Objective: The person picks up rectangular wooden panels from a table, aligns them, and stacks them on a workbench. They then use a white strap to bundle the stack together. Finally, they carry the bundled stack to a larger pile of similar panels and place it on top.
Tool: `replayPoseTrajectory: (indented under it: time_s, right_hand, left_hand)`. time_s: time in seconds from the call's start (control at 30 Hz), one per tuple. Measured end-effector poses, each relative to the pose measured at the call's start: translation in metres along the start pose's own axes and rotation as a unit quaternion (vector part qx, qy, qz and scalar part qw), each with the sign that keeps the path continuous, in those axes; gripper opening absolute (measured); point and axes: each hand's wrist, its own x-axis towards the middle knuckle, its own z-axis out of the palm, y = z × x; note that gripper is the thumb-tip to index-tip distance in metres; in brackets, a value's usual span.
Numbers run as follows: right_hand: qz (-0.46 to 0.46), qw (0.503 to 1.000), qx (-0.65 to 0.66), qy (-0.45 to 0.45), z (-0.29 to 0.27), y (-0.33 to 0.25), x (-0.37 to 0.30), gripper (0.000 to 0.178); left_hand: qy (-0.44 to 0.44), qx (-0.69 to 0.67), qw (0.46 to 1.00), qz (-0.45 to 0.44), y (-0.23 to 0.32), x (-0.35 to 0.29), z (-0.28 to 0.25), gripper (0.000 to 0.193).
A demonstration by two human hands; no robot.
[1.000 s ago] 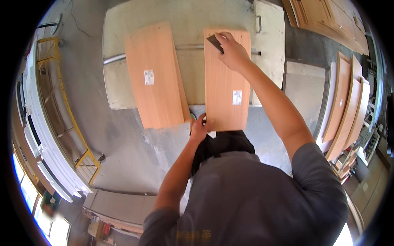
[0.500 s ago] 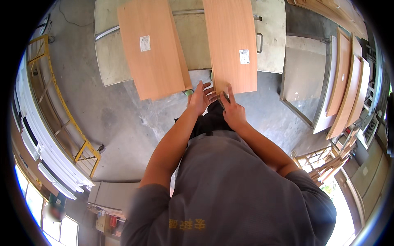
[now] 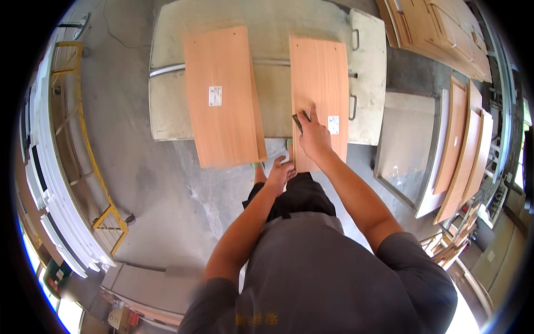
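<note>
Shifting away from the panel's near end since half a second ago, the right hand (image 3: 315,136) is working farther along.

Its fingers are grasping a dark flat piece (image 3: 297,122) at the left edge of the right panel (image 3: 320,72), the index finger stretching over the face; the left hand (image 3: 280,175) is hovering at or touching the near left corner, and I cannot tell whether its fingers are gripping; the right panel is lying across the pale table (image 3: 272,111), its near end overhanging toward the body, the left panel (image 3: 222,133) lying apart beside it; a good pass, I judge, means keeping the piece flat to the edge, pressing evenly, not rocking over corners; the left hand should be bracing the overhang, fingertips staying clear of the piece's path.
</note>
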Motion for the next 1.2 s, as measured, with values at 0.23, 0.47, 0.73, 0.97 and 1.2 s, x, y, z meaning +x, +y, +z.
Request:
replayPoseTrajectory:
  time_s: [0.23,0.47,0.73,0.97,1.2]
  right_hand:
    - [0.006,0.998,0.003,0.064,-0.061,-0.018,0.143,0.045]
    - [-0.045,0.971,0.103,0.209,-0.140,0.008,0.224,0.044]
    - [0.024,0.913,0.293,0.284,-0.087,0.088,0.003,0.051]
    - [0.163,0.950,0.212,0.161,0.020,0.110,-0.144,0.056]
    - [0.236,0.935,0.244,0.104,0.053,0.090,-0.151,0.054]
  left_hand:
    - [0.020,0.008,0.999,0.032,0.002,-0.012,0.008,0.067]
    - [0.136,0.243,0.955,0.100,0.016,-0.035,0.031,0.064]
    - [-0.023,0.222,0.950,0.218,0.075,-0.067,0.022,0.033]
    - [0.124,0.241,0.923,0.273,0.104,-0.124,-0.080,0.037]
    - [0.202,0.249,0.899,0.299,0.166,-0.127,-0.148,0.043]
